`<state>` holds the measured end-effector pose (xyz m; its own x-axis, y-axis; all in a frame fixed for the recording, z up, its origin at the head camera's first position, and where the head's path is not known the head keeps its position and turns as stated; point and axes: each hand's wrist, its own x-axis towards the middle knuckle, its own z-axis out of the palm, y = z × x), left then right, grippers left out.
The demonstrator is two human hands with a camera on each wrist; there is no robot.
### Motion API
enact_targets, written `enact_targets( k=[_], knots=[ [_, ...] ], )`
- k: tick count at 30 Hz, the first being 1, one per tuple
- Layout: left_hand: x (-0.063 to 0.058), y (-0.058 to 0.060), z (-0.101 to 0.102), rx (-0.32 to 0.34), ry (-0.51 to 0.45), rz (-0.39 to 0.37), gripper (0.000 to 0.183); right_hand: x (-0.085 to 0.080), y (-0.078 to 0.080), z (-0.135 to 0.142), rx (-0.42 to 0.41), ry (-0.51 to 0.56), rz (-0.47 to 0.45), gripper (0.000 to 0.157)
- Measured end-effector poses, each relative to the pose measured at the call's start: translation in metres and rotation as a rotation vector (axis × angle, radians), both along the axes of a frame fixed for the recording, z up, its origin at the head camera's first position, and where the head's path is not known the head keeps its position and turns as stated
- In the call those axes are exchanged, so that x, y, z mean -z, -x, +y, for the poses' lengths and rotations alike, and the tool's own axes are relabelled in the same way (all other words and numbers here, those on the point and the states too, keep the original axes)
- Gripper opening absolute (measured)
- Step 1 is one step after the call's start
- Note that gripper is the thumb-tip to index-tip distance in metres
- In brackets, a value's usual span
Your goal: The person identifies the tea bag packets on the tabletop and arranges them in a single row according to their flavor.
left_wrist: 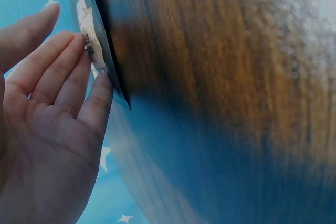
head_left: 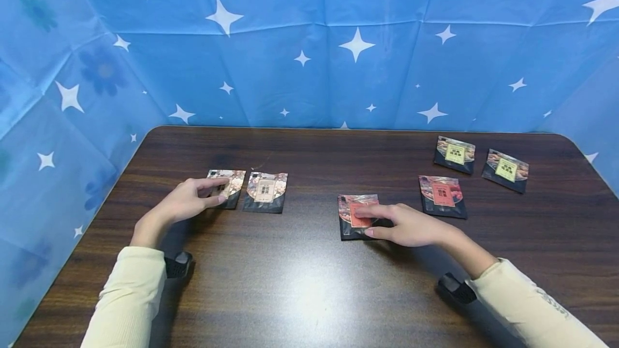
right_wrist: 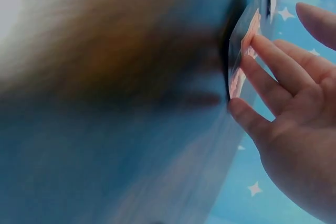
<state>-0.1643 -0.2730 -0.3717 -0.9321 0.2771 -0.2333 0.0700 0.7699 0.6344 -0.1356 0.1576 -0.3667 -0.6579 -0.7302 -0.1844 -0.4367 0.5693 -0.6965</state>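
On the left of the table, my left hand (head_left: pixel 182 202) rests its fingertips on a dark sachet with a cream label (head_left: pixel 235 182), partly covering it. Its fingers look fairly straight against the sachet's face in the left wrist view. A matching cream-label sachet (head_left: pixel 265 191) lies just to the right. My right hand (head_left: pixel 408 225) touches a red-label sachet (head_left: pixel 346 219) near the middle, with extended fingers laid over its front. The right wrist view shows the fingertips (right_wrist: pixel 255 41) against this sachet, thumb held apart. Another red-label sachet (head_left: pixel 442 196) lies beyond the right hand.
Two sachets with yellow labels, one on the left (head_left: pixel 454 154) and one on the right (head_left: pixel 505 171), lie at the table's far right. The dark wooden table (head_left: pixel 242 262) meets a blue star-patterned curtain (head_left: pixel 271 85) behind and at the sides. A dark wrist camera (head_left: pixel 178 265) sits under the left wrist.
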Motion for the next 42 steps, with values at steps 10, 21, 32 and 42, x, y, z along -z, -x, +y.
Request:
enact_targets(
  k=[10,21,32,42],
  knots=[
    [0.000,0.000,0.001,0.000,0.018,0.005,0.050,0.000,0.026,-0.041,0.005,-0.013,-0.010,0.043],
    [0.000,0.001,0.002,0.001,0.020,0.004,0.049,-0.002,0.043,-0.086,0.035,-0.072,0.028,0.042],
    [-0.001,0.000,0.002,0.003,0.026,0.016,0.049,-0.002,0.047,-0.101,0.018,-0.088,0.046,0.044],
    [-0.001,0.001,0.001,0.001,0.032,0.019,0.049,-0.003,0.048,-0.100,0.060,0.021,-0.002,0.042]
  ],
)
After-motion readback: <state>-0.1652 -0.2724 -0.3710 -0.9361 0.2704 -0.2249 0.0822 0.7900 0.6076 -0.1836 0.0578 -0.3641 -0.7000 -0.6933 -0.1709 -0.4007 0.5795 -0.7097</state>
